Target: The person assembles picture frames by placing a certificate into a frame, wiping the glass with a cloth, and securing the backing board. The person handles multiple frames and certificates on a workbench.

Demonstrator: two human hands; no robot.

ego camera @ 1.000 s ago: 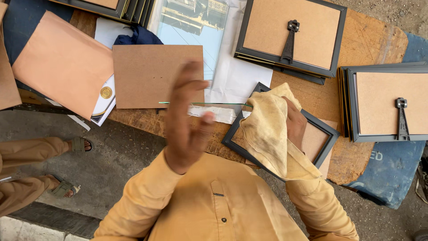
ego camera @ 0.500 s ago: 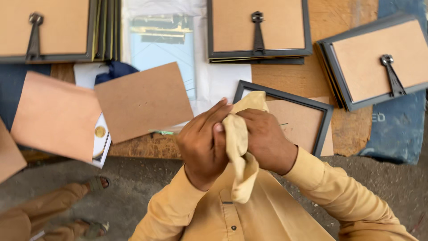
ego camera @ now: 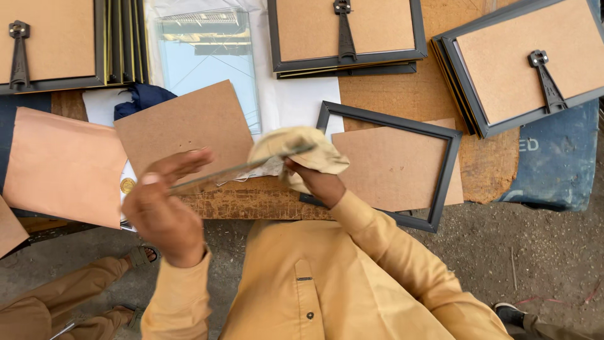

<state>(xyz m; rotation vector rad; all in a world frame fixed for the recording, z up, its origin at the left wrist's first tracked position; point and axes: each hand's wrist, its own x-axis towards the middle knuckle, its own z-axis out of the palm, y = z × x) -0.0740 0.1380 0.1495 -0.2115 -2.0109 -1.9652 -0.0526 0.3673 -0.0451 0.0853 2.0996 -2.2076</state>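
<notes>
The hands come apart now: half a second ago both were bunched together over the cloth at chest height, and a second ago the left hand was raised flat and empty. Now the left hand [ego camera: 165, 211] sits out to the left, fingers closed on one end of a thin glass pane [ego camera: 242, 169], seen nearly edge-on. The right hand [ego camera: 318, 182] is at the other end, wrapped in the yellow cloth [ego camera: 296, 146], which folds over the pane's far end and pinches it from both faces. My read: the pane has been picked up and stretched out between the two hands, so the wiping of the glass is under way rather than about to start.

The pane's long axis runs left to right across the view, rising a little toward the right, from the left fingertips up into the cloth. Its faces are turned roughly up and down, so only the thin edge shows as a pale greenish line. It hovers over the near edge of the worktop [ego camera: 415, 94], not resting on it.

Just beyond the right hand an empty black frame [ego camera: 450, 182] lies flat with a brown backing board inside it. A loose brown board [ego camera: 185, 129] lies behind the left hand, and another glass sheet [ego camera: 207, 63] rests on white paper further back. Stacks of finished frames [ego camera: 349, 31], backs up with their stands showing, line the far side.
</notes>
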